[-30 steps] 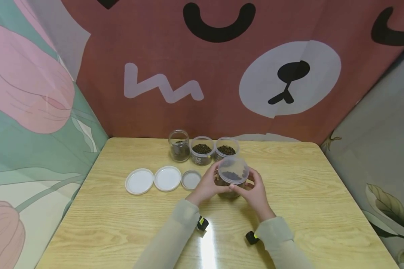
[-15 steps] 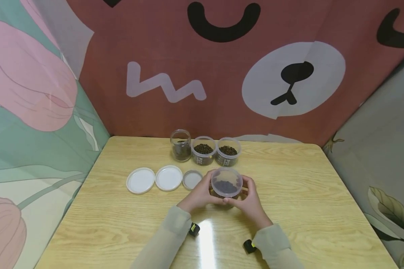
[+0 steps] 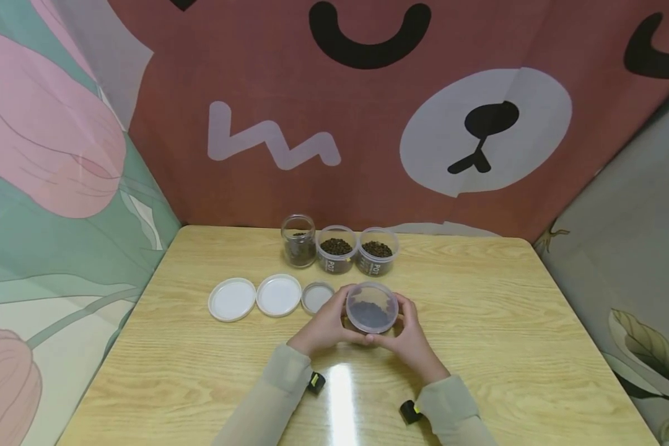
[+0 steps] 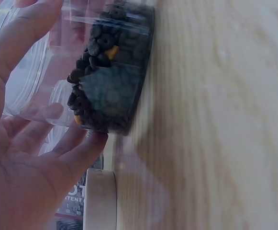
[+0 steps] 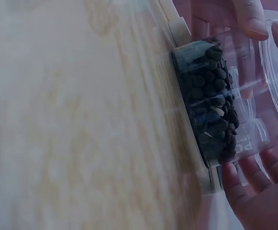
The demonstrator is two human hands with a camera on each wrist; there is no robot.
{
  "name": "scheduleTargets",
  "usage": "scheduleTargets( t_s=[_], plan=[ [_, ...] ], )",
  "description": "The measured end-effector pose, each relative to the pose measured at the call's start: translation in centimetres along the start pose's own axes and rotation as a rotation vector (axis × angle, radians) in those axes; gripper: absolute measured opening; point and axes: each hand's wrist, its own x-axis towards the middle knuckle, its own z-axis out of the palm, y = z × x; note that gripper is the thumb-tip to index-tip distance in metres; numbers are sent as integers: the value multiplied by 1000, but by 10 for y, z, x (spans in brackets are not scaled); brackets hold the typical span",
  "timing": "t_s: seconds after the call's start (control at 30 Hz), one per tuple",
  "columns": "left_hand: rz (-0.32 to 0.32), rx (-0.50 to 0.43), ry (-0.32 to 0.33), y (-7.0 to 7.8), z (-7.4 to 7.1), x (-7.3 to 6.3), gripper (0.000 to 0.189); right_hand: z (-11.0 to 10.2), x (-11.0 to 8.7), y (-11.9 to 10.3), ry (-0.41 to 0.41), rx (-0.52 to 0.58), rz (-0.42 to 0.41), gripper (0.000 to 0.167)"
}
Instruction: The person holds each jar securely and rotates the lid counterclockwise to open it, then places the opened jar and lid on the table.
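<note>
A clear jar [image 3: 372, 308] with a translucent top is held between both hands, close over the wooden table. Dark pellets [image 4: 100, 96], some ring-shaped with a few orange bits, fill its lower part. My left hand [image 3: 330, 323] grips the jar's left side, thumb toward the front. On the opposite side my right hand [image 3: 411, 342] grips it likewise, and the thumbs meet at the near side. The right wrist view shows right fingertips [image 5: 234, 184] at the jar wall. Just left of the left hand lies a grey lid [image 3: 316, 298].
Two white lids, one farther left [image 3: 231, 300] and one nearer [image 3: 279, 295], lie in a row with the grey lid. Behind stand a glass jar [image 3: 298, 253] and two open plastic tubs, left [image 3: 336, 263] and right [image 3: 376, 266], holding dark pellets. A patterned cloth backdrop [image 3: 279, 198] rises behind the table.
Both hands have brought the jar toward me and slightly left, away from the tubs, mostly in the first half second. It now appears more from above.
</note>
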Motion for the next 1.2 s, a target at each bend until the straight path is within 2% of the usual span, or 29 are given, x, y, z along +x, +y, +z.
scheduleTargets(
  t_s=[0.07, 0.17, 0.3, 0.6, 0.7, 0.83, 0.93, 1.07, 1.2],
  plan=[
    [10, -5, 2, -1, 0, 0, 108, 0, 0, 1, -19, 14, 12, 100],
    [21, -15, 2, -2, 1, -1, 108, 0, 1, 2, -54, 93, 21, 101],
    [25, -9, -9, -3, 1, -1, 110, 1, 3, 5, -97, 201, -12, 101],
    [12, -20, -129, 3, -12, -1, 121, -1, 6, 10, -171, 174, 0, 102],
    [44, 45, -123, 9, -15, 2, 121, -3, 8, 10, -186, 176, -8, 101],
    [140, 164, -112, 22, -14, 11, 111, -3, 8, 11, -200, 192, -39, 99],
    [211, 254, -120, 29, -10, 16, 93, -3, 8, 13, -207, 216, -70, 97],
    [291, 400, -93, 35, -6, 19, 66, -1, 8, 15, -207, 205, -75, 96],
    [355, 524, -49, 37, -1, 21, 56, -1, 8, 15, -186, 176, -63, 96]
  ],
)
